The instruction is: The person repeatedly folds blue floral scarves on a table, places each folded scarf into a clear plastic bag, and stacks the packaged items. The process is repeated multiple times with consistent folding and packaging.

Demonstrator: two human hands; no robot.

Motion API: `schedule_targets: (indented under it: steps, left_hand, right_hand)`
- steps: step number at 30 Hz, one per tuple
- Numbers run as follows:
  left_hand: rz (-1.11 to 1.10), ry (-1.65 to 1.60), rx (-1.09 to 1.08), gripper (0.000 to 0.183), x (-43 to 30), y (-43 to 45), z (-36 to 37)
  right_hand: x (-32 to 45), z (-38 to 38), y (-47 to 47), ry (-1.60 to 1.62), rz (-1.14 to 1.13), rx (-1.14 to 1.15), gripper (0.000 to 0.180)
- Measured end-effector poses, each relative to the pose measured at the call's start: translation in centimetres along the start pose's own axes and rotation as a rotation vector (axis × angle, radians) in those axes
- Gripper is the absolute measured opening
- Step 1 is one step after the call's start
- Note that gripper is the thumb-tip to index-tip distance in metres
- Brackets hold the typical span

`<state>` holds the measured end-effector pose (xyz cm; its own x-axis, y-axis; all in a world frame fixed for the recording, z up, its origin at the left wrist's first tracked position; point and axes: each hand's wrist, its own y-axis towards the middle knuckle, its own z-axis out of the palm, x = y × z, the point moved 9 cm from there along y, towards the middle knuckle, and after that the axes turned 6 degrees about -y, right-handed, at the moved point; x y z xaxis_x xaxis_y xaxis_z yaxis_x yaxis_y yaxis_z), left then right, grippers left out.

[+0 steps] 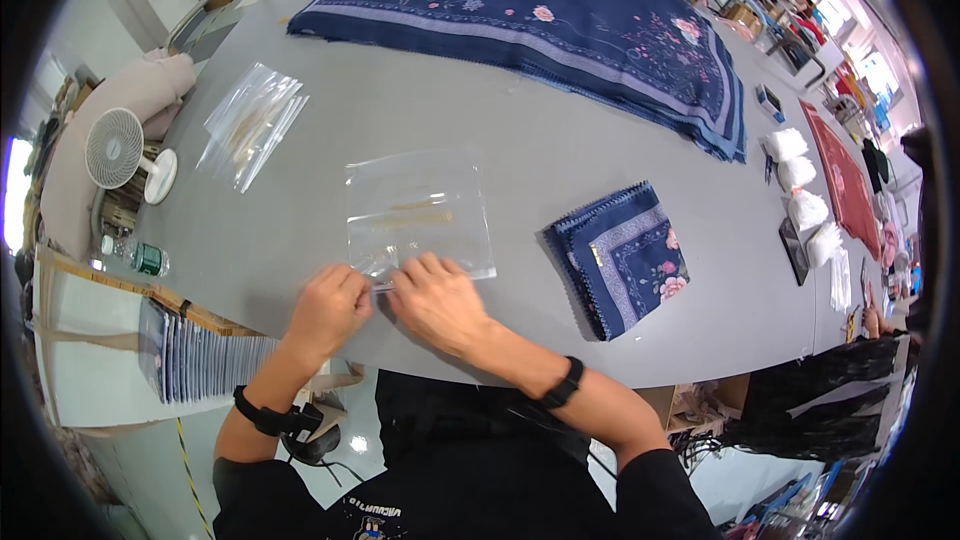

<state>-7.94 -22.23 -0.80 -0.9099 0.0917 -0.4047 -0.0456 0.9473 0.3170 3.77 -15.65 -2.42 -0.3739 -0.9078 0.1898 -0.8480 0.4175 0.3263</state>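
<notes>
A clear plastic bag (420,195) lies flat on the grey table before me, its zip edge towards my body. My left hand (334,307) pinches the left corner of that edge between thumb and fingers. Close beside it, my right hand (435,300) grips the same edge, fingers curled over the plastic. Gold-coloured print shows through the bag's middle. To the right rests a folded navy scarf (630,262) with pink flowers and a zigzag edge. The fingertips of both hands are partly hidden.
A large stack of navy floral cloth (525,15) covers the table's far side. More clear bags (255,124) lie at left, near a white fan (116,148) and a plastic bottle (139,255). White bundles (808,208), a black phone-like object (792,251) and red cloth (840,172) lie at right.
</notes>
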Motion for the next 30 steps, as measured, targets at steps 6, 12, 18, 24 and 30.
schedule_targets:
  steps: [6, 12, 18, 24, 30]
  left_hand:
    - [-0.3, -0.2, -0.019, 0.014, 1.9, 0.7, 0.5]
    - [-0.176, -0.05, -0.033, 0.014, 0.3, -0.7, 0.7]
    - [-0.314, -0.139, 0.093, 0.027, -4.2, 3.5, 5.0]
    - [-0.034, -0.272, 0.228, 0.066, -15.1, 7.6, 11.5]
    - [0.05, -0.279, 0.21, 0.062, -15.8, 7.0, 11.3]
  right_hand:
    - [-5.5, -0.1, 1.4, 0.019, 0.235, 0.036, 0.023]
    - [-13.5, -13.5, -6.1, -0.01, -0.127, -0.164, 0.019]
    - [-18.1, -10.6, -9.2, -0.084, -0.369, 0.087, 0.039]
    - [-22.5, -7.5, -8.0, -0.089, 0.206, -0.008, 0.054]
    - [-17.8, -8.1, -12.8, 0.035, 0.161, 0.107, 0.088]
